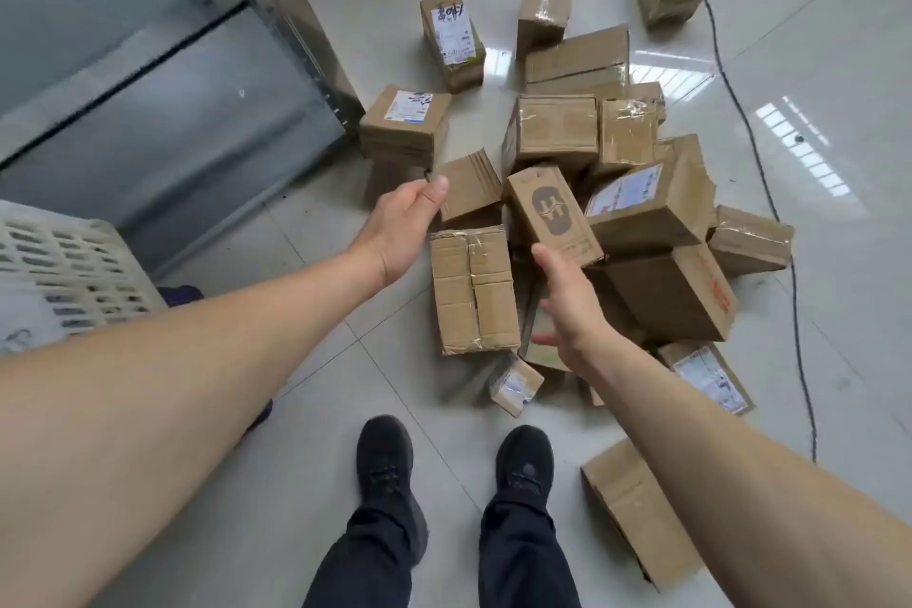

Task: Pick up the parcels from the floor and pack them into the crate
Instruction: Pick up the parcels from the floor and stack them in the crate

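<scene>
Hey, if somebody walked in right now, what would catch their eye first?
A jumbled heap of cardboard parcels on the glossy tiled floor, centre and right. Both bare hands reach toward it, the left hand by a small box, the right hand just below a logo-printed box. A white slatted crate sits at left.

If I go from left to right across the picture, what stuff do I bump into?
White crate → left hand → taped box lying flat → right hand → box with red print → black cable.
</scene>
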The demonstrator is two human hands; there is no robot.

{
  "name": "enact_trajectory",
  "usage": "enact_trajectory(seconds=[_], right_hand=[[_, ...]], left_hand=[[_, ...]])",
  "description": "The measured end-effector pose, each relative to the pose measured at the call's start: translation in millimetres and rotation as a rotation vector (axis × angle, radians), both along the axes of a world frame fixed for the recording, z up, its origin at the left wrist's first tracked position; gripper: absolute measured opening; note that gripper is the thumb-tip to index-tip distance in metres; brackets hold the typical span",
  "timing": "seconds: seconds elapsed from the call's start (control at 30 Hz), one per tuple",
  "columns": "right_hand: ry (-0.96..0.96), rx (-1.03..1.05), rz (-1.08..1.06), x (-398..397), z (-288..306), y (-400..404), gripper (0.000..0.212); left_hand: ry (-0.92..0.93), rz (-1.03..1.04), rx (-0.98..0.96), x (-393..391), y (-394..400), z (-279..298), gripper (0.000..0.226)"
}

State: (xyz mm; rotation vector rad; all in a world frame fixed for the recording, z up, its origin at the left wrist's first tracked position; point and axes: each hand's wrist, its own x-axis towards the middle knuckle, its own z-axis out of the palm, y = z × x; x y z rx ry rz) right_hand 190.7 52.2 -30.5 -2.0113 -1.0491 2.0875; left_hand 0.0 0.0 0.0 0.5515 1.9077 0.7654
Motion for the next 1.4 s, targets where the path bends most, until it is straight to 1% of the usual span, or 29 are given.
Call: enact_trajectory(seconds=[0.03,0.07,0.13,0.23,0.27,0.3,0.37,0.43,0.5,0.57,0.67,0.73,0.77,0.8,0.9,0.97,1.0,1.03,1.07,1.13,1.23,1.27,1.3,1.4], right_hand=[[-0.019,-0.013,-0.002,0,-15,-1,0.048],[-0.051,-0.027,-0.001,3,-44,1,0.054],[-0.084,-0.065,-0.002,9,-77,-1,0.058],[-0.134,-0.11,0.013,17,-124,-4,0.062],[-0.156,-0.127,0.023,18,-141,-5,0.065],[-0.179,-0.144,0.036,20,-156,-7,0.069],[-0.214,-0.179,0.081,22,-182,-14,0.076],[-0.227,-0.217,0.094,24,-200,-20,0.074],[-0.204,-0.288,0.056,23,-210,-25,0.071],[-0.171,-0.33,-0.03,21,-216,-31,0.068],[-0.189,-0.264,-0.132,15,-219,-39,0.066],[-0.234,-0.15,-0.153,13,-217,-44,0.053],[-0.248,-0.089,-0.169,12,-214,-45,0.046],[-0.252,-0.035,-0.181,10,-210,-47,0.044],[-0.271,0.104,-0.129,6,-202,-58,0.057],[-0.281,0.22,-0.039,2,-201,-66,0.062],[-0.29,0.255,-0.001,1,-202,-70,0.058],[-0.296,0.272,0.024,-1,-204,-72,0.051],[-0.294,0.28,0.034,-2,-206,-73,0.044],[-0.306,0.308,0.036,-2,-208,-76,0.037],[-0.321,0.359,0.033,0,-211,-80,0.036],[-0.333,0.369,0.053,1,-212,-83,0.036],[-0.342,0.367,0.076,2,-212,-85,0.035],[-0.359,0.334,0.125,3,-216,-89,0.019]], left_hand=[[0.016,-0.038,-0.009,2,4,-13,0.026],[0.066,-0.081,-0.018,2,10,-37,0.024],[0.109,-0.169,-0.073,1,13,-73,0.032],[0.13,-0.23,-0.155,-2,22,-133,0.082],[0.139,-0.24,-0.185,-2,25,-151,0.09],[0.141,-0.267,-0.217,-1,26,-166,0.091],[0.149,-0.332,-0.261,2,29,-188,0.085],[0.151,-0.39,-0.286,7,31,-203,0.077],[0.151,-0.432,-0.287,9,34,-215,0.071],[0.158,-0.451,-0.291,11,34,-222,0.071],[0.188,-0.421,-0.367,6,28,-225,0.082],[0.18,-0.369,-0.444,-3,17,-224,0.087],[0.159,-0.318,-0.461,-8,11,-222,0.086],[0.132,-0.247,-0.463,-14,3,-221,0.084],[-0.007,-0.007,-0.508,-30,-28,-216,0.082],[-0.075,0.046,-0.57,-39,-50,-217,0.087],[-0.106,0.063,-0.608,-41,-60,-218,0.089],[-0.134,0.084,-0.636,-43,-68,-219,0.087],[-0.152,0.105,-0.651,-42,-75,-220,0.078],[-0.176,0.143,-0.641,-41,-83,-222,0.048],[-0.196,0.192,-0.569,-40,-92,-225,0.009],[-0.193,0.197,-0.567,-39,-94,-225,0.007],[-0.196,0.199,-0.57,-39,-97,-225,0.012],[-0.194,0.187,-0.576,-39,-99,-225,0.025]])
